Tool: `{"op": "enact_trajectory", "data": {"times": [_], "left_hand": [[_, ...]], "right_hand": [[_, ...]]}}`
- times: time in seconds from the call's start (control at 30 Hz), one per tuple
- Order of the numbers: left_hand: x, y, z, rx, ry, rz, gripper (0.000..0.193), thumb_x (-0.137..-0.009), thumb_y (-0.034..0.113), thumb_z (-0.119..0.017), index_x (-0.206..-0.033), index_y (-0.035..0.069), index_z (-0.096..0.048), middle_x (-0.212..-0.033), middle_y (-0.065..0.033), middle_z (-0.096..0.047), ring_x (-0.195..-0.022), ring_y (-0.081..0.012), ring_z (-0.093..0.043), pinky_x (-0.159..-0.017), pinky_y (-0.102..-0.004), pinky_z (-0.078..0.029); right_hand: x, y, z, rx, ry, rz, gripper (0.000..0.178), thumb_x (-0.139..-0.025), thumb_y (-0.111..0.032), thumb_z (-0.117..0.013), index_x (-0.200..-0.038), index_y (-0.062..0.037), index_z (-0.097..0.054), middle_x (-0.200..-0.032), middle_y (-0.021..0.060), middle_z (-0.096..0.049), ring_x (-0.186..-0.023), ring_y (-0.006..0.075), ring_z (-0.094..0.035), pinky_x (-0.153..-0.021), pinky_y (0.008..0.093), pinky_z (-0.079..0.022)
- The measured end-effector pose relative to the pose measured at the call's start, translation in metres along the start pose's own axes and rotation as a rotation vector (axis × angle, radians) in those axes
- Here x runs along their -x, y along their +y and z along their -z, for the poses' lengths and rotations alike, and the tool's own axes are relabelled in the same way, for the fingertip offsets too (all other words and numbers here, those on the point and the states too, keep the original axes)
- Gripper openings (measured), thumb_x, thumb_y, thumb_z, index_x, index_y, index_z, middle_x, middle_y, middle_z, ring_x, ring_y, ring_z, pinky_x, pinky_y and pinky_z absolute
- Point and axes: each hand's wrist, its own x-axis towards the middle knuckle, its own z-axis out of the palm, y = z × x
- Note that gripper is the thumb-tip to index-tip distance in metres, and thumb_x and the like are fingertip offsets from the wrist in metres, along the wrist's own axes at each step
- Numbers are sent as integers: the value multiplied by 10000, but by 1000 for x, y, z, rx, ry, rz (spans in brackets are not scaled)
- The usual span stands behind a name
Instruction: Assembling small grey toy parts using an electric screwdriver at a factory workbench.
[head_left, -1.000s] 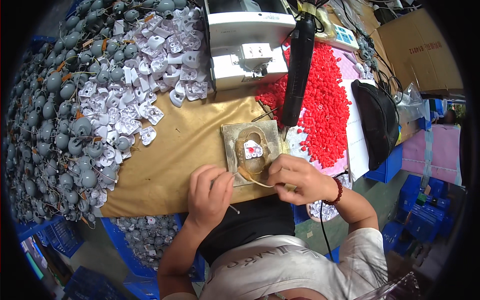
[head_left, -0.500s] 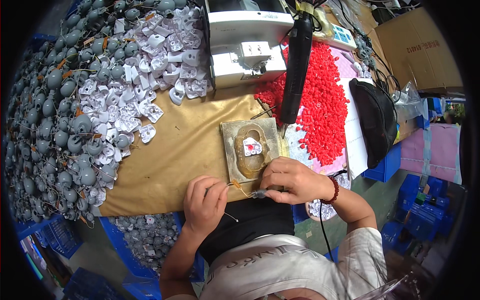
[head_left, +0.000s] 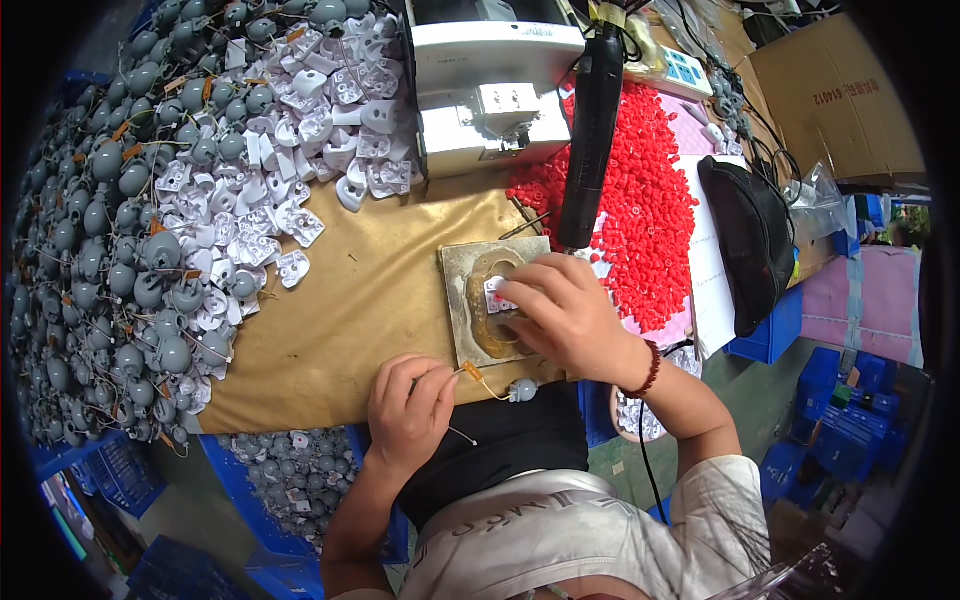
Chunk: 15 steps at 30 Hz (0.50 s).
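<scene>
1. Just at the fingertips of our right hand (head_left: 572, 315), the white piece (head_left: 493, 296) sits in the hollow of the metal block (head_left: 461, 310); we cannot tell whether those fingers pinch it or merely touch it.
2. Left of that, and nearer our body, our left hand (head_left: 408, 402) pinches a thin wire (head_left: 488, 387); its orange tag (head_left: 472, 370) lies just beside this grip, and a grey ball (head_left: 522, 390) lies farther right.
3. We judge the step in hand as lifting or settling the white piece.
4. Our next move seems to call for a sure, light pinch, the wire clear of the hollow.
</scene>
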Motion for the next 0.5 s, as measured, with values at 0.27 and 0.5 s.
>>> {"op": "enact_trajectory", "data": {"times": [0.27, 0.5], "left_hand": [[2, -1, 2, -6, 13, 3, 227, -781, -48, -773, -954, 49, -661, -959, -103, -630, -906, -317, -651, -790, -410, -537], [1, 0, 2, 3, 12, 12, 228, -780, -50, -773, -952, 50, -661, -952, -106, -633, -896, -315, -651, -779, -409, -536]], "right_hand": [[-5, 3, -5, -117, -101, -43, 513, -747, -53, -773, -1239, -76, -631, -1095, 83, -622, -1047, 286, -574, -920, 417, -456], [10, -3, 1, -954, 79, -469, 449, -905, -37, -731, -1331, -19, -591, -1151, 55, -649, -1055, 149, -611, -918, 302, -506]]}}
